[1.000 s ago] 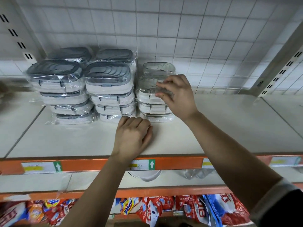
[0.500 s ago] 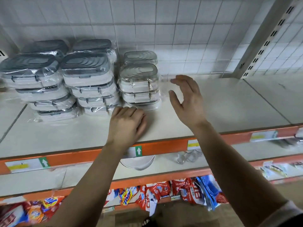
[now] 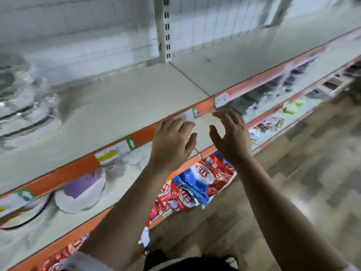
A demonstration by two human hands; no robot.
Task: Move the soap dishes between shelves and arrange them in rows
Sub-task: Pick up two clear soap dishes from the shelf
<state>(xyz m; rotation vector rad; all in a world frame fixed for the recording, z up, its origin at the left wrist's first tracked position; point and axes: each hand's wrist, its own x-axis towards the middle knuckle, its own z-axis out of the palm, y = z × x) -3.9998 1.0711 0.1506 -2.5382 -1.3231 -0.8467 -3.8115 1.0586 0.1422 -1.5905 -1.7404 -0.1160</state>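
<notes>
The wrapped soap dishes (image 3: 21, 102) show only as a blurred stack at the far left of the upper shelf (image 3: 121, 94). My left hand (image 3: 172, 141) and my right hand (image 3: 230, 137) hover side by side in front of the shelf's orange front edge (image 3: 205, 106), fingers relaxed and spread, holding nothing. Both hands are well to the right of the stack and apart from it. The whole view is smeared by motion.
On the shelf below lie white plates, one with a purple label (image 3: 82, 188). Red and blue bags (image 3: 197, 182) hang off the lowest shelf. A white slotted upright (image 3: 166, 30) stands at the back. More wrapped goods (image 3: 273, 90) lie further right.
The view has swung right and tilted. My right hand has left the stack and dropped to the shelf edge; my left hand has lifted off the shelf top and come forward beside it.
</notes>
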